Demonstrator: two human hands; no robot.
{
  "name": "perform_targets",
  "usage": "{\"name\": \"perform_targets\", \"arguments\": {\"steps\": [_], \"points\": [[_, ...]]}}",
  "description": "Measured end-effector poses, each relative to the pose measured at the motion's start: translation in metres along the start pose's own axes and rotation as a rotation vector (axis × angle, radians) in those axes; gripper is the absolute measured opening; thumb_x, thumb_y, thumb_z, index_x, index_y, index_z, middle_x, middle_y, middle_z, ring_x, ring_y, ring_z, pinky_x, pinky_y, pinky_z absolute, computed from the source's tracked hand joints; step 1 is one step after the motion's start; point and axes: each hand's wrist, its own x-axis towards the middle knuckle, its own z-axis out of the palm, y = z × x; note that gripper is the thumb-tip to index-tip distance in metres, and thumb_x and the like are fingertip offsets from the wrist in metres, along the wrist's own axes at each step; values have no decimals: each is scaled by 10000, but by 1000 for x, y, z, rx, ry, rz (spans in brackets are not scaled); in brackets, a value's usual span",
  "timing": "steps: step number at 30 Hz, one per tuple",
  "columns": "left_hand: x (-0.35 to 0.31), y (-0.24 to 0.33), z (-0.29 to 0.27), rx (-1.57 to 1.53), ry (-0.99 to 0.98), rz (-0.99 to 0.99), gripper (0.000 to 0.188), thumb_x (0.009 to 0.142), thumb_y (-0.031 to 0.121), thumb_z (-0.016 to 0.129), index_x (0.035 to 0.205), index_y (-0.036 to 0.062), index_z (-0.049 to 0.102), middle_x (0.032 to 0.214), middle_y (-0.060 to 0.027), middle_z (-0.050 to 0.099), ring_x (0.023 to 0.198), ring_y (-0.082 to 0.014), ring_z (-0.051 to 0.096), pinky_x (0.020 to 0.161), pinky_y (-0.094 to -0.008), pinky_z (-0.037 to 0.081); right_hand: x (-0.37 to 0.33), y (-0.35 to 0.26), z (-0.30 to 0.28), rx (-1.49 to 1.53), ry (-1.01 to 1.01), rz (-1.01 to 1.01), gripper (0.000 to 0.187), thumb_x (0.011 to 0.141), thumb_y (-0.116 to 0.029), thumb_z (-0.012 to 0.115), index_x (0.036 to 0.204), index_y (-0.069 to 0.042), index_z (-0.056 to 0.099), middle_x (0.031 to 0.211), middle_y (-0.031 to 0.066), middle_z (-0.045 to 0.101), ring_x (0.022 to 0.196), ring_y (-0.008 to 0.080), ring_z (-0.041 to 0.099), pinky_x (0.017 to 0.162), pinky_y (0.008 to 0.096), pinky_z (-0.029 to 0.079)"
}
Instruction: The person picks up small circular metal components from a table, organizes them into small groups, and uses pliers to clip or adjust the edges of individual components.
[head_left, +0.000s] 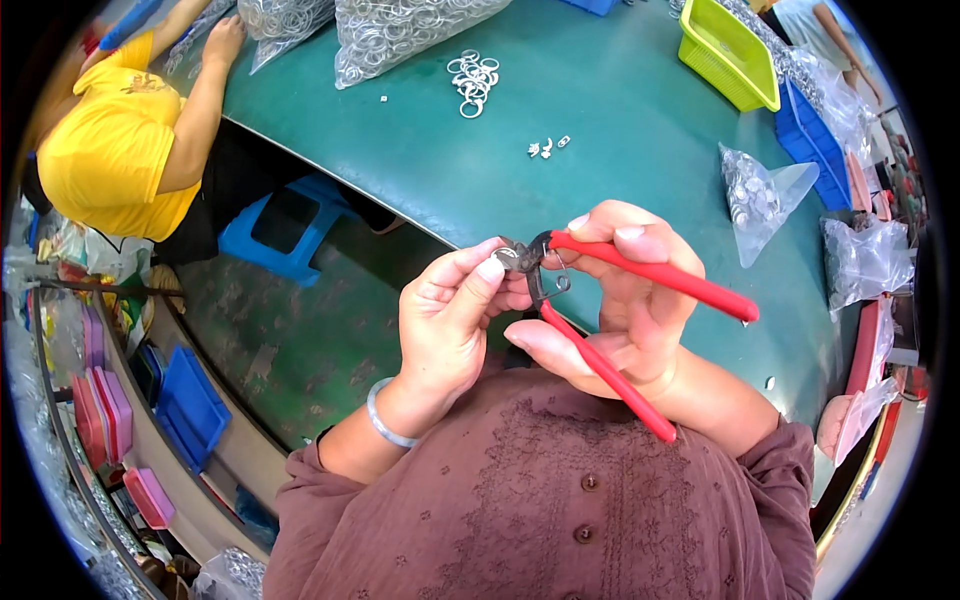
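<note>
Pliers point(684, 281), gripped by the right hand point(648, 318), are held at a part point(507, 253) pinched by the left hand point(442, 312); squeezing seems needed.

The pliers point(700, 290) in the right hand point(645, 315) had red handles point(635, 399), the bangle point(380, 415) near the left hand point(445, 315) was bluish-white, the table point(620, 110) beyond was green, the blouse point(440, 520) below flower-patterned brown.

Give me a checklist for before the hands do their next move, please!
1. Right hand on both handles of the red-handled pliers: ok.
2. Left hand pinching the small piece at the plier tips: ok.
3. Left thumb well away from the jaws: not ok, it's right beside them.
4. Jaws biting the piece properly: cannot tell, too small.
5. White ring pile away from both hands: ok.
</note>
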Motion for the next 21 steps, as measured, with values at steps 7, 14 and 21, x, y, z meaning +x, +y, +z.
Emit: {"name": "perform_targets", "arguments": {"steps": [7, 14, 21], "points": [[-1, 2, -3, 28, 5, 35, 192, 857, 69, 533, 1019, -28, 563, 886, -128, 617, 760, -192, 619, 684, -293, 530, 3, -1, 2, -27, -21, -13, 854, 580, 22, 769, 1246, -91, 247, 1124, 165, 380, 983, 228, 491, 776, 378, 501], [-1, 7, -3, 45, 9, 59, 190, 862, 71, 526, 1020, -27, 562, 886, -117, 618, 764, -178, 615, 681, -294, 527, 7, -2, 1, 63, -19, -33, 844, 586, 43, 758, 1244, -94, 248, 1116, 164, 376, 980, 221, 492, 804, 387, 491], [-1, 8, -3, 37, 4, 64, 195, 865, 69, 519, 1030, -29, 556, 891, -115, 615, 777, -184, 614, 691, -291, 524, 9, 2, 2, 114, -49, -15, 825, 585, 53, 752, 1212, -97, 236, 1117, 164, 355, 970, 240, 498, 792, 405, 499]]}}
